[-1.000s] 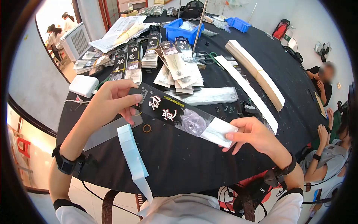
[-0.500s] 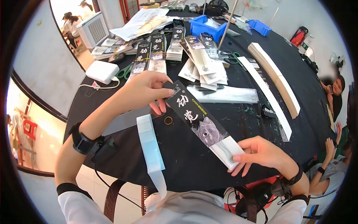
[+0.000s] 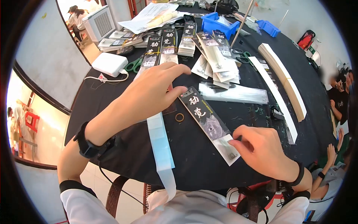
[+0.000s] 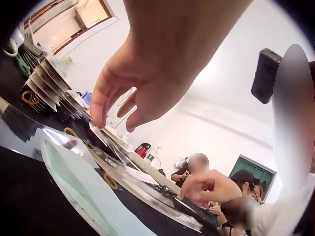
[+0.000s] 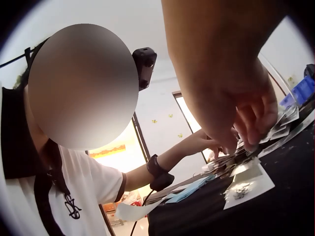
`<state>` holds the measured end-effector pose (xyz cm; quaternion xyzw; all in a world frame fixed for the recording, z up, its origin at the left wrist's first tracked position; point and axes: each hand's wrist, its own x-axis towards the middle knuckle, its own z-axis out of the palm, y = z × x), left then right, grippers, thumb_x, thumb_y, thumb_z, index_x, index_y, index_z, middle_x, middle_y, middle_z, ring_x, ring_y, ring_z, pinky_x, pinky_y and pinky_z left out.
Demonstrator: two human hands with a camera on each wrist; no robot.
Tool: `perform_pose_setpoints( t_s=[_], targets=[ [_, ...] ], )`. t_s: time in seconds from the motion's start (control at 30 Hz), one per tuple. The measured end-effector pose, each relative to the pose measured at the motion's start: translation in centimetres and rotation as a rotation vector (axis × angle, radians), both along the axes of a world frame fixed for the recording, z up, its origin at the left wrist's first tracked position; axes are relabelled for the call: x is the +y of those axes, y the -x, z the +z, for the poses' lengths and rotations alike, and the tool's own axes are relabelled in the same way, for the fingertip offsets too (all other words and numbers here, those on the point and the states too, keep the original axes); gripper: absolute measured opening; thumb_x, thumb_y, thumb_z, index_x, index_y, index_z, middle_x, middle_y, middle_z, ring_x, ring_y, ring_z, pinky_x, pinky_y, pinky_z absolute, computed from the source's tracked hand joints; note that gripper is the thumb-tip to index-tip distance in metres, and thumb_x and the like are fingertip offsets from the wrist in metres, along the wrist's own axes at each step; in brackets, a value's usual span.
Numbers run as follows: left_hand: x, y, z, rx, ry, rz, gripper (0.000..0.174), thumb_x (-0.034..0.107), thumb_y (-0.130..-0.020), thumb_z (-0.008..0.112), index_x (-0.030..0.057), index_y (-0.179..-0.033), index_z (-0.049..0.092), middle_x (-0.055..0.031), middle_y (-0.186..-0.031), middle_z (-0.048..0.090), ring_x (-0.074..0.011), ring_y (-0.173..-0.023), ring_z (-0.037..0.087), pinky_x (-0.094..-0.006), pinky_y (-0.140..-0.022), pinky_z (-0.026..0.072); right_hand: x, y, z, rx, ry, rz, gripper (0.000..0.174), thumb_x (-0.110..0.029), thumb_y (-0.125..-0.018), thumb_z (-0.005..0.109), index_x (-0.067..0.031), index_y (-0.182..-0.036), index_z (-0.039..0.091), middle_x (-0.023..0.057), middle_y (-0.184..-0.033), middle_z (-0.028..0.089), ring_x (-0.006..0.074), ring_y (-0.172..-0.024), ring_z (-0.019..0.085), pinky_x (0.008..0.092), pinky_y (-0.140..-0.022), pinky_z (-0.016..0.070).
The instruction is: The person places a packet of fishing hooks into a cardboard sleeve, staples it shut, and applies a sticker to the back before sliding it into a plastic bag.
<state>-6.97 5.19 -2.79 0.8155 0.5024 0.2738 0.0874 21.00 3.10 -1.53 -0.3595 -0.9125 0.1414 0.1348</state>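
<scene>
A black and white printed packet [image 3: 204,114] with hooks at its white end lies slanting on the black cloth. My left hand [image 3: 151,95] is over its top end, thumb and fingers spread apart; the left wrist view shows this hand [image 4: 147,83] empty. By the packet's lower right edge, my right hand [image 3: 264,151] has its fingers loosely bent, holding nothing. In the right wrist view that hand [image 5: 236,108] hangs above the packet's white end [image 5: 251,187]; whether a fingertip touches it I cannot tell. Left of the packet are a light blue strip [image 3: 161,140] and a small brown ring [image 3: 179,117].
Similar packets [image 3: 214,56] lie piled behind, beside green-handled scissors [image 3: 244,57]. A clear sleeve bundle [image 3: 238,93] is nearer. Long white strips [image 3: 278,99] stretch along the right. A white adapter [image 3: 108,63] and blue bin [image 3: 220,26] stand farther back.
The packet, held between both hands before, now lies on the cloth. Both hands have let go of it, and the left thumb and fingers have spread. The head view has shifted.
</scene>
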Motion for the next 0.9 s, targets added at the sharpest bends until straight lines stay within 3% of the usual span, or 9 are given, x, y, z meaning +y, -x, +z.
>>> perform_pose_setpoints(
  t_s=[0.03,0.1,0.23,0.4,0.47,0.53,0.67,0.77,0.9],
  targets=[
    [-0.8,0.1,0.9,-0.016,0.063,0.006,0.022,0.010,-0.083,0.061,0.0023,-0.104,0.059,-0.0109,-0.087,0.063,-0.0197,-0.069,0.060,-0.0315,-0.063,0.0484,0.2,0.5,-0.4,0.045,-0.092,0.129,0.020,-0.017,-0.076,0.067,-0.0067,-0.088,0.055,0.0054,-0.070,0.059,0.0225,-0.064,0.060,0.0348,-0.052,0.0460],
    [-2.4,0.5,1.7,-0.018,0.170,0.002,0.012,0.007,-0.082,0.060,0.0019,-0.092,0.062,-0.0109,-0.085,0.063,-0.0234,-0.075,0.061,-0.0342,-0.068,0.0483,-0.2,2.6,-0.7,0.113,-0.106,0.284,0.021,-0.016,-0.075,0.066,-0.0065,-0.090,0.056,0.0054,-0.076,0.057,0.0213,-0.068,0.058,0.0329,-0.053,0.0461],
    [-5.4,2.1,0.8,-0.011,0.248,-0.110,0.011,0.001,-0.079,0.060,0.0019,-0.090,0.063,-0.0102,-0.085,0.064,-0.0281,-0.084,0.060,-0.0357,-0.072,0.0487,-1.8,6.8,-1.9,0.126,-0.133,0.687,0.025,-0.014,-0.072,0.059,-0.0032,-0.095,0.057,0.0109,-0.099,0.051,0.0180,-0.075,0.054,0.0252,-0.050,0.0435],
    [-7.6,3.4,0.0,-0.030,0.253,-0.162,0.019,-0.005,-0.073,0.061,0.0014,-0.090,0.063,-0.0101,-0.096,0.064,-0.0296,-0.101,0.057,-0.0385,-0.083,0.0476,-2.3,9.0,-3.3,0.122,-0.235,0.804,0.020,-0.015,-0.071,0.060,-0.0023,-0.086,0.058,0.0100,-0.094,0.052,0.0165,-0.073,0.053,0.0234,-0.050,0.0414],
    [-8.1,3.8,0.0,-0.007,0.279,-0.190,0.029,-0.006,-0.069,0.059,0.0021,-0.097,0.062,-0.0103,-0.102,0.063,-0.0303,-0.103,0.057,-0.0389,-0.086,0.0473,-2.2,9.1,-3.4,0.148,-0.223,0.779,0.018,-0.009,-0.071,0.062,-0.0072,-0.089,0.061,0.0036,-0.093,0.054,0.0123,-0.068,0.052,0.0218,-0.049,0.0414],
    [-8.5,3.9,-0.2,-0.041,0.277,-0.205,0.031,-0.005,-0.069,0.059,0.0015,-0.099,0.060,-0.0126,-0.099,0.062,-0.0316,-0.099,0.057,-0.0391,-0.085,0.0467,-2.0,9.2,-2.7,0.125,-0.202,0.768,0.015,-0.005,-0.071,0.063,-0.0063,-0.086,0.062,0.0039,-0.091,0.057,0.0142,-0.070,0.057,0.0249,-0.052,0.0452],
    [-8.5,4.2,-0.3,-0.175,0.411,-0.211,0.046,0.001,-0.065,0.064,0.0018,-0.110,0.056,-0.0166,-0.102,0.060,-0.0344,-0.102,0.056,-0.0370,-0.088,0.0451,-1.3,10.1,-2.3,0.504,0.077,0.448,0.009,-0.001,-0.075,0.061,-0.0018,-0.084,0.058,0.0089,-0.081,0.058,0.0219,-0.067,0.061,0.0332,-0.055,0.0491],
    [-8.6,4.4,-0.7,-0.285,0.453,-0.175,0.047,0.012,-0.071,0.070,0.0022,-0.115,0.055,-0.0155,-0.105,0.060,-0.0330,-0.106,0.055,-0.0366,-0.092,0.0430,-0.1,10.8,-0.5,0.560,0.577,0.192,0.009,0.001,-0.086,0.058,0.0025,-0.094,0.061,0.0071,-0.086,0.063,0.0100,-0.074,0.063,0.0225,-0.060,0.0519],
    [-8.1,3.8,-1.2,-0.315,0.289,-0.105,0.036,0.018,-0.077,0.071,0.0004,-0.107,0.060,-0.0130,-0.104,0.060,-0.0257,-0.105,0.055,-0.0361,-0.090,0.0432,1.1,11.9,-0.2,0.573,0.837,0.106,0.010,-0.002,-0.088,0.056,0.0020,-0.095,0.061,0.0054,-0.086,0.062,0.0114,-0.077,0.063,0.0229,-0.065,0.0511]
  ],
)
